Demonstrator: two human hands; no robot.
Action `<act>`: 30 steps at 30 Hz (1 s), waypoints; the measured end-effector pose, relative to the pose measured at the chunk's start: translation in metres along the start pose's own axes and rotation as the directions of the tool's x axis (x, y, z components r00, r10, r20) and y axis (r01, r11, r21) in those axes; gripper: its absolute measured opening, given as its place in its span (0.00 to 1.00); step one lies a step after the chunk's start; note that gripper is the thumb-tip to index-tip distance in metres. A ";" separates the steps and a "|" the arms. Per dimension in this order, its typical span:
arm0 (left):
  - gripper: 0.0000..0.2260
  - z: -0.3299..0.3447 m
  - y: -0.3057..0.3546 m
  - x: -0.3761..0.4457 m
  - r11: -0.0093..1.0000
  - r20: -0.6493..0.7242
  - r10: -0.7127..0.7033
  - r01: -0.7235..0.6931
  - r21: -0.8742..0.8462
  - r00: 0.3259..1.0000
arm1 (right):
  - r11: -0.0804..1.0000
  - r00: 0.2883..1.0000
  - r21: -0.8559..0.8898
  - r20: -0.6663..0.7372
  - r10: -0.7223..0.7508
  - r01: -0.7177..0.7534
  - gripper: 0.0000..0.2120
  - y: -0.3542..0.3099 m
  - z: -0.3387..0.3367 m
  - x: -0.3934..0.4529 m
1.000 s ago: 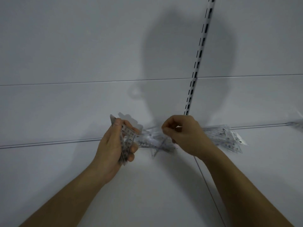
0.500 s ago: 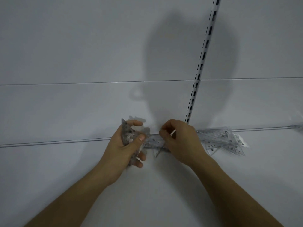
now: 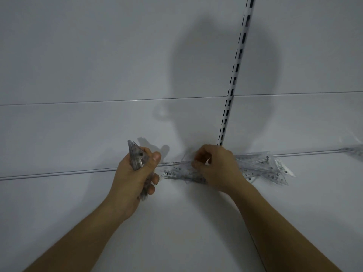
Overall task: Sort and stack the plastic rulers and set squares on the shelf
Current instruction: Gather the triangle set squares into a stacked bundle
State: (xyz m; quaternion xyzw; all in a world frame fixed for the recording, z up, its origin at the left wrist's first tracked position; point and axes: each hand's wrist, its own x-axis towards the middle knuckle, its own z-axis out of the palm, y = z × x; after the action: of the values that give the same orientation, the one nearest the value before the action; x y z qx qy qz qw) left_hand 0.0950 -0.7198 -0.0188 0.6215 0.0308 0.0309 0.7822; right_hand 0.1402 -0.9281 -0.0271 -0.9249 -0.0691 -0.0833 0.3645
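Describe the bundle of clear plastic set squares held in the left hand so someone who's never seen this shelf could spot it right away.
Start at the slotted metal upright on the white back panel, then drop to the white shelf and look left. There the left hand grips a tight bundle of clear plastic set squares, its pointed tip sticking up. Unlike the loose pile of clear rulers and set squares lying flat at right, it is gathered and lifted.

Shelf (image 3: 176, 232): white, flat, with a seam running front to back at right.
Pile (image 3: 261, 167): clear rulers and set squares, loose and overlapping, along the shelf's back edge.
Far right (image 3: 353, 150): more clear plastic, cut off by the frame.
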 end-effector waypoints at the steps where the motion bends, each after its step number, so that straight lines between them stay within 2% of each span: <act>1: 0.19 0.000 0.000 0.000 1.000 -0.003 0.004 -0.004 -0.005 1.000 | 0.997 1.000 0.082 -0.012 0.016 -0.015 0.05 0.000 -0.003 0.000; 3: 0.17 -0.001 -0.001 0.001 1.000 -0.003 0.024 -0.024 -0.016 1.000 | 0.953 0.998 0.298 0.030 0.057 -0.064 0.04 -0.003 -0.011 -0.001; 6: 0.14 0.000 -0.003 0.001 0.999 0.032 0.048 -0.048 -0.002 0.998 | 0.830 0.990 0.550 0.144 0.013 -0.091 0.13 -0.011 -0.019 -0.005; 8: 0.15 0.001 -0.004 -0.001 0.999 0.072 0.044 -0.045 0.020 0.996 | 0.738 0.986 0.665 0.166 0.003 -0.114 0.10 -0.018 -0.017 -0.009; 11: 0.17 0.003 -0.003 -0.004 0.998 0.156 0.047 -0.053 0.036 0.987 | 0.571 0.971 0.792 0.236 0.038 -0.215 0.04 -0.030 -0.010 -0.015; 14: 0.19 0.005 -0.002 -0.008 0.991 0.201 0.085 -0.104 0.082 0.976 | 0.482 0.939 0.829 0.343 -0.037 -0.284 0.02 -0.036 -0.004 -0.021; 15: 0.19 0.006 -0.001 -0.009 0.988 0.194 0.098 -0.119 0.100 0.976 | 0.515 0.930 0.809 0.363 -0.062 -0.282 0.02 -0.037 -0.002 -0.023; 18: 0.10 0.006 -0.004 -0.007 0.979 0.149 0.129 -0.150 0.141 0.980 | 0.767 0.963 0.634 0.257 -0.085 -0.102 0.04 -0.032 0.005 -0.021; 21: 0.07 0.001 -0.006 -0.003 0.990 0.110 0.115 -0.123 0.071 0.987 | 0.858 0.995 0.514 0.093 -0.035 -0.017 0.02 -0.024 0.003 -0.012; 22: 0.05 -0.001 -0.006 -0.001 0.994 0.093 0.102 -0.105 0.025 0.990 | 0.919 0.999 0.394 0.012 -0.032 0.024 0.03 -0.019 0.001 -0.009; 23: 0.04 -0.003 -0.007 0.000 0.996 0.085 0.089 -0.089 -0.014 0.992 | 0.979 0.998 0.195 -0.043 -0.053 0.061 0.05 -0.012 -0.001 -0.006; 24: 0.06 -0.004 -0.008 0.001 0.997 0.086 0.072 -0.069 -0.038 0.994 | 0.996 0.995 0.011 -0.043 -0.087 0.087 0.09 -0.007 -0.001 -0.004; 26: 0.13 -0.005 -0.009 0.003 0.999 0.124 0.025 -0.019 -0.051 0.992 | 0.975 0.995 -0.207 0.076 -0.067 0.081 0.17 -0.003 0.003 -0.004; 28: 0.17 -0.005 -0.011 0.004 0.999 0.173 -0.022 0.029 -0.040 0.985 | 0.939 0.985 -0.334 0.174 -0.020 0.078 0.21 -0.002 0.012 -0.007; 30: 0.15 -0.005 -0.014 0.005 0.999 0.197 -0.039 0.044 -0.022 0.980 | 0.926 0.983 -0.369 0.185 -0.013 0.082 0.22 -0.004 0.014 -0.008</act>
State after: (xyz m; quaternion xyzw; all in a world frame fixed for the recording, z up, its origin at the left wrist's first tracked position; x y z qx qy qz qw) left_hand 0.0993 -0.7172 -0.0334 0.6103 -0.0339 -0.0464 0.7901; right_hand 0.1332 -0.9159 -0.0364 -0.9792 -0.1068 -0.0199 0.1715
